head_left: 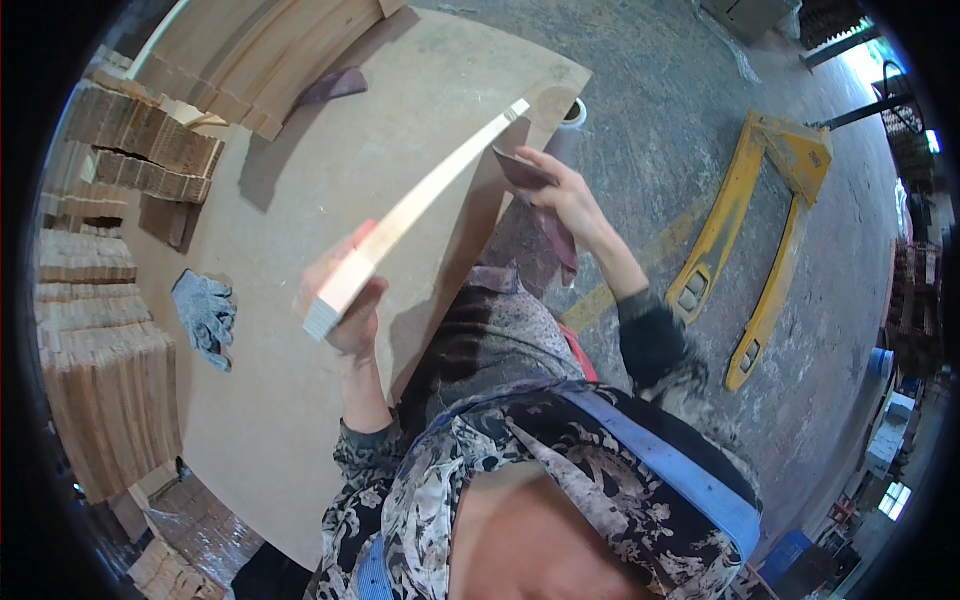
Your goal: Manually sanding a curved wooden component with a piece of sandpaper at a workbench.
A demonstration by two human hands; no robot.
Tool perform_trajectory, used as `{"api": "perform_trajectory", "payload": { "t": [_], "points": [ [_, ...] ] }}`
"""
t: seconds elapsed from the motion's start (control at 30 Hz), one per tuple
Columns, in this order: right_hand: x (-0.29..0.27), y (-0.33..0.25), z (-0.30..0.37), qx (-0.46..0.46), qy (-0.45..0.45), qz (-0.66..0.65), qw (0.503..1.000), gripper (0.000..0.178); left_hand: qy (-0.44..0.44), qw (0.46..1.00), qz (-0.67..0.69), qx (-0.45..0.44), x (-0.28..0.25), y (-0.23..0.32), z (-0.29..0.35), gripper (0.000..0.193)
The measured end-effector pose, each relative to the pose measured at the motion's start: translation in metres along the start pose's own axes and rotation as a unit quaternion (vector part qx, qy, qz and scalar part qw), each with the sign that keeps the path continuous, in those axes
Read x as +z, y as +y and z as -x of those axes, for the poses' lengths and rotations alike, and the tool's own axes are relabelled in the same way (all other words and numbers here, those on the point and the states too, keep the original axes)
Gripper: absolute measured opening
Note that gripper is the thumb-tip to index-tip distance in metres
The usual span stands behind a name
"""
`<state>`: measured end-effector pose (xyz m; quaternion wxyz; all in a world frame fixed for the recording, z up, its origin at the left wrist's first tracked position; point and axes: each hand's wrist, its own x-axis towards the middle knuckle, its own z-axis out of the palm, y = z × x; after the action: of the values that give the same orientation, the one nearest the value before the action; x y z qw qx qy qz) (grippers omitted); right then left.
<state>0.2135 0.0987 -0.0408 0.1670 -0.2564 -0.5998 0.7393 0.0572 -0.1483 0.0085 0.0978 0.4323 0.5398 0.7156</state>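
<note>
My left hand [358,328] is closed around the thick end of a long, pale, tapering wooden strip [405,212]. The strip slants up and to the right over the board-topped table, its thin end near the table's right edge. In my right hand [574,208] is a folded brownish-purple sheet of sandpaper [524,172], gripped between thumb and fingers just beside the strip's thin end. A gap seems to show between sandpaper and wood. Another brownish-purple piece [559,245] hangs below my right hand; whether it joins the sheet, I cannot tell.
The tabletop [280,420] bears a grey glove [205,315], a scrap of sandpaper [338,87] and stacked wooden pieces [110,390] along its left side. More boards [260,60] lie at the far left. A yellow pallet jack [712,235] stands on the floor to the right.
</note>
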Motion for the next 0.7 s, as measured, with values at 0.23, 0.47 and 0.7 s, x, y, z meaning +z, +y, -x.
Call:
{"api": "perform_trajectory", "payload": {
  "t": [0.23, 0.47, 0.7],
  "points": [
    [0.013, -0.001, -0.038, -0.191, 0.125, 0.244, 0.942, 0.055, 0.085, 0.993, 0.075, -0.033, 0.005, -0.013, 0.018, 0.049],
    [0.031, -0.018, -0.035, -0.305, 0.062, 0.359, 0.880, 0.056, 0.345, 0.886, 0.267, -0.157, -0.056, -0.048, 0.031, 0.055],
    [0.007, 0.003, -0.063, -0.109, 0.093, 0.562, 0.815, 0.048, 0.374, 0.859, 0.294, -0.188, -0.068, -0.069, 0.027, 0.046]
  ]
}}
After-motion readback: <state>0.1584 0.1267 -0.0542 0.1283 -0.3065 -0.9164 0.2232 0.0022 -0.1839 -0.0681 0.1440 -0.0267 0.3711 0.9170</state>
